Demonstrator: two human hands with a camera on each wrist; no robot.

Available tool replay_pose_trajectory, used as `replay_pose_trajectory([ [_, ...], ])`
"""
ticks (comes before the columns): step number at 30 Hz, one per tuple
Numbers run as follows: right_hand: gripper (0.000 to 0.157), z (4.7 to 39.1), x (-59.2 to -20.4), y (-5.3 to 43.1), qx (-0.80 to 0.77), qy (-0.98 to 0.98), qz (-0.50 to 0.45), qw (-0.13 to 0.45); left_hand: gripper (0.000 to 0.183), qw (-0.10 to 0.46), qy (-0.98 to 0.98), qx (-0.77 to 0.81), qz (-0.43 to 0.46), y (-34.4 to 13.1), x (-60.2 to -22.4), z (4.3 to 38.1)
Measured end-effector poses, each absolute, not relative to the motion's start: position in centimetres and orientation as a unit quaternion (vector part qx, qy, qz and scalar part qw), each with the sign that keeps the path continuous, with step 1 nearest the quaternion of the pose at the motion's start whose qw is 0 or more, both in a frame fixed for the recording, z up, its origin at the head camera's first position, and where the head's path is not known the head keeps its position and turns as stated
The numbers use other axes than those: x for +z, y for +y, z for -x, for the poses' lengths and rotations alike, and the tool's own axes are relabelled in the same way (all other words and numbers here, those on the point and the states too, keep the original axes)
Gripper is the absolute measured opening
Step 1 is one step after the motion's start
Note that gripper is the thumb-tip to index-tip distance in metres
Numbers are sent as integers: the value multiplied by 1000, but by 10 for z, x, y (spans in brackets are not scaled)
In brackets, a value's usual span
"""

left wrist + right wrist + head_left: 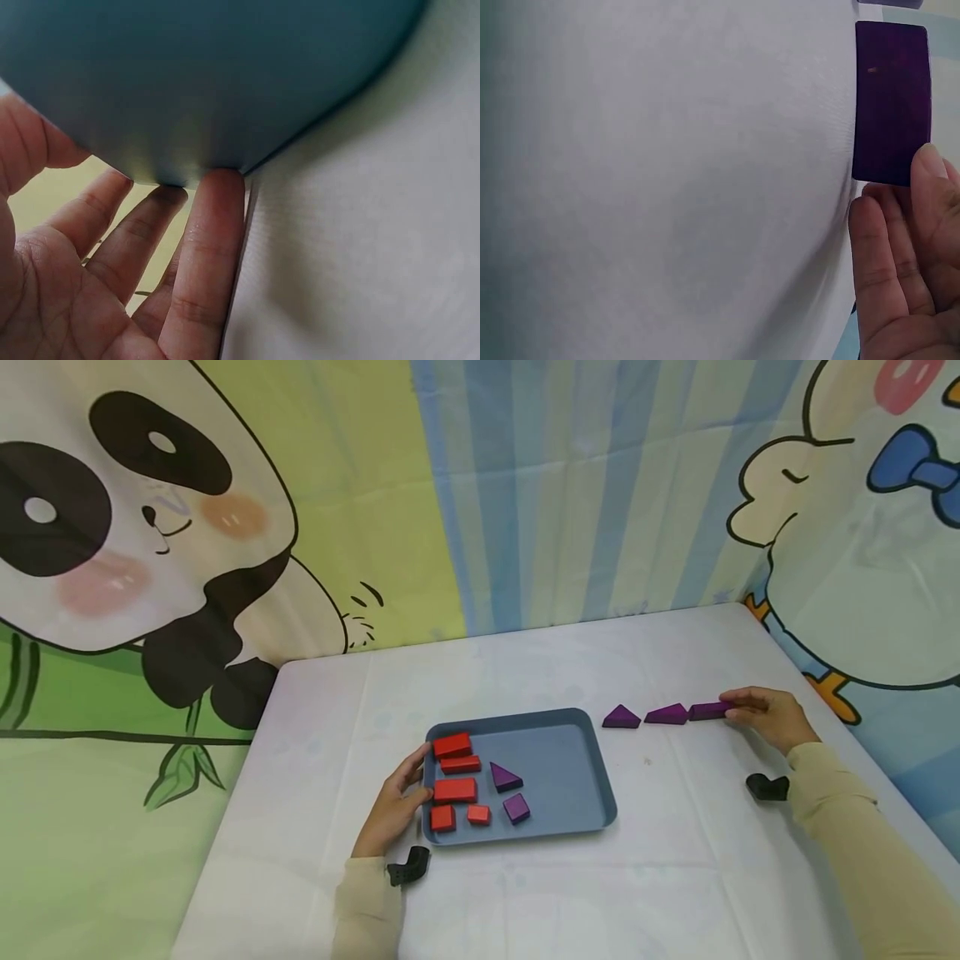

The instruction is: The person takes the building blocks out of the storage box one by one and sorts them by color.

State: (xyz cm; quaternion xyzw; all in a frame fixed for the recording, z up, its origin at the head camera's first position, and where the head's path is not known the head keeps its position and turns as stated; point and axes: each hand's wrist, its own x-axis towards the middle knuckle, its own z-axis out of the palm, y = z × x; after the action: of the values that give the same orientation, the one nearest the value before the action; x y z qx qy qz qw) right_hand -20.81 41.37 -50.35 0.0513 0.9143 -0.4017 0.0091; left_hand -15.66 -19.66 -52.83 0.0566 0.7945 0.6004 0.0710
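Observation:
My right hand [772,717] pinches one end of a purple rectangular block [708,711] at the right of the table. In the right wrist view, the thumb lies against the lower corner of that block [891,101]. Two purple triangular blocks, one [666,714] close to its left end and one [621,717] farther left, continue the row. Beside the blue-grey tray [555,827], my left hand [393,806] rests its fingertips on the left side. The left wrist view shows fairly straight fingers [217,247] touching the tray wall [202,90].
Inside the tray, several red blocks [455,791] line the left side. A purple triangular block [506,777] and a purple cube [517,808] lie to their right. Cartoon-printed cloth [525,502] stands behind the white table [570,902].

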Motion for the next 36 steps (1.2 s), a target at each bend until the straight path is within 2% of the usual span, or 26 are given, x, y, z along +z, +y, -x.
replay_pose_trajectory([
  [10, 56, 205, -482, 403, -408, 910, -67, 4, 76, 73, 785, 612, -60, -199, -529, 161],
  [22, 53, 200, -459, 372, -449, 892, 39, -21, 77, 72, 785, 612, -65, -196, -529, 162],
  [36, 48, 200, -438, 321, -501, 855, 129, 34, 77, 72, 787, 611, -54, -197, -528, 158],
])
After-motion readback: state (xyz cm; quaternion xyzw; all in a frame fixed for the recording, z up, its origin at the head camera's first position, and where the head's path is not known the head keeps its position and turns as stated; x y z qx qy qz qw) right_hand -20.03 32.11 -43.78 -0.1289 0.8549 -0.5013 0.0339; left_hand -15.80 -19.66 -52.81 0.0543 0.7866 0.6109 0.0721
